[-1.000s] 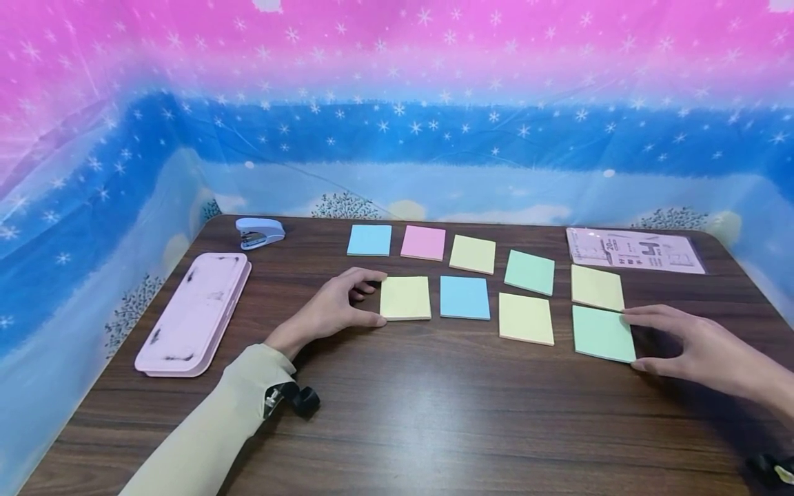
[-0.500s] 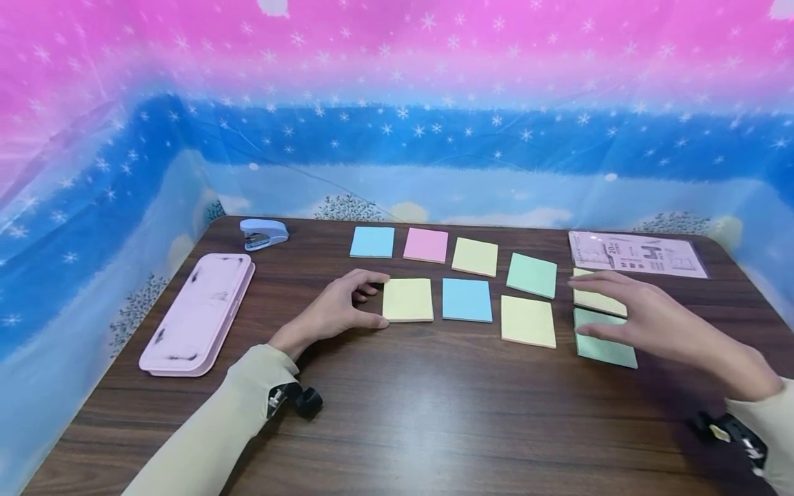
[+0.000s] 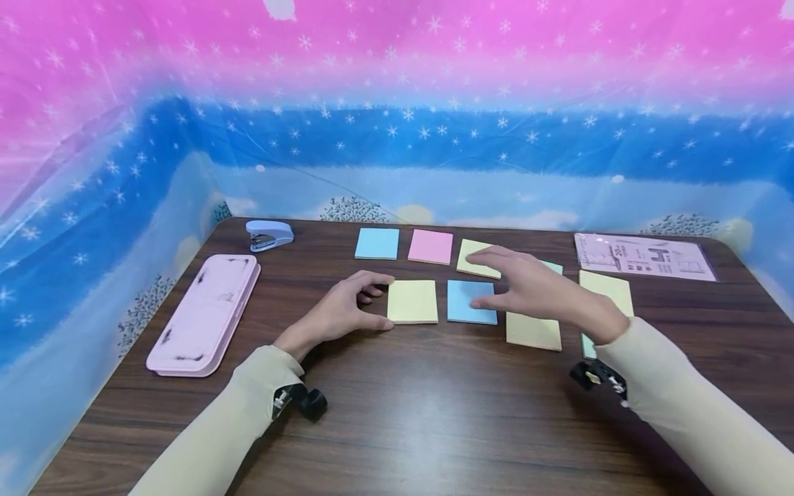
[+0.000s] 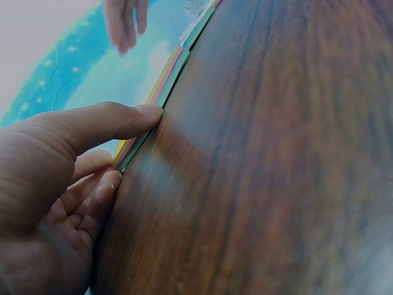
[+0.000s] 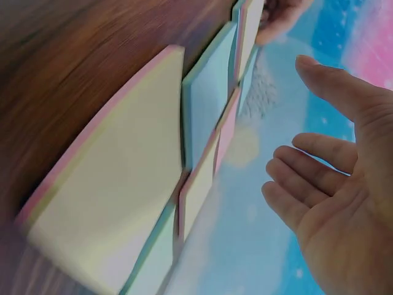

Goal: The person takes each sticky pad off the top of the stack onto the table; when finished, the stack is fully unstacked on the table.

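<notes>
My left hand [image 3: 338,306] holds a pale yellow sticky note pad [image 3: 413,302] at its left edge, thumb at the front corner and index finger at the back one. The left wrist view has the thumb [image 4: 116,126] right at the edge of the stacked sheets. Raised above the front row, my right hand [image 3: 540,286] has spread, relaxed fingers with nothing between them. In the head view it overlaps a blue pad [image 3: 460,297], a back yellow pad [image 3: 465,269] and a green pad [image 3: 554,266]. Partly covered by it is another yellow pad [image 3: 533,336].
At the back lie a blue pad [image 3: 376,243] and a pink pad [image 3: 431,246]. Farther right are a yellow pad [image 3: 608,286] and a mostly hidden green pad [image 3: 587,348]. A pink case [image 3: 205,313], a stapler [image 3: 269,234] and a printed pink packet [image 3: 648,257] lie around.
My right hand has let go of the far-right green pad, lifted and swept left over the front row. The left hand stays at the yellow pad.
</notes>
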Demonstrator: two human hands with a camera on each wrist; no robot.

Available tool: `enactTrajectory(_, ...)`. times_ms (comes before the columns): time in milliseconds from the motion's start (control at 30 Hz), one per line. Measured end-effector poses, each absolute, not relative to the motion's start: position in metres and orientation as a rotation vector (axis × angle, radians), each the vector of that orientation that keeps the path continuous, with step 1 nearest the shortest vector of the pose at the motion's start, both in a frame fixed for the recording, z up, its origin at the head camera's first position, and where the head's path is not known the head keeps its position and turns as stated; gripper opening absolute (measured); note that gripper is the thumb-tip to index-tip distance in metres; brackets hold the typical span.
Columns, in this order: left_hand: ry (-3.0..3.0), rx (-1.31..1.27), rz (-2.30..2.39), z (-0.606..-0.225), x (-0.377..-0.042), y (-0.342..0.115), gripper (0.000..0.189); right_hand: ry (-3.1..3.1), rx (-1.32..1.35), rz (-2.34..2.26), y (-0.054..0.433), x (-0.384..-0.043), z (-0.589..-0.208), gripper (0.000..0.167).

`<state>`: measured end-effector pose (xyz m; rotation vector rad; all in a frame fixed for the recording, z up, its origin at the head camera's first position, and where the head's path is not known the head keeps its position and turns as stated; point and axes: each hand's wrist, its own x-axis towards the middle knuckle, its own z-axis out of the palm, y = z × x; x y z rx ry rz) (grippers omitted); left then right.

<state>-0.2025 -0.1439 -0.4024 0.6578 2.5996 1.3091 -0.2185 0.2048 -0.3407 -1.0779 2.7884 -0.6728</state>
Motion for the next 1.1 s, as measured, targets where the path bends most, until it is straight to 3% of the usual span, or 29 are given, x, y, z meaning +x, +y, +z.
enactTrajectory(533, 2.607, 0.645, 1.313, -0.401, -0.203, -0.143, 0.071, 2.632, -1.067, -0.590, 0.140, -0.235, -0.360, 0.088)
enactTrajectory(1100, 2.601, 0.655, 1.322, -0.402, -0.203, -0.143, 0.071, 2.598, -1.047, -0.530, 0.141, -0.233, -0.366, 0.081)
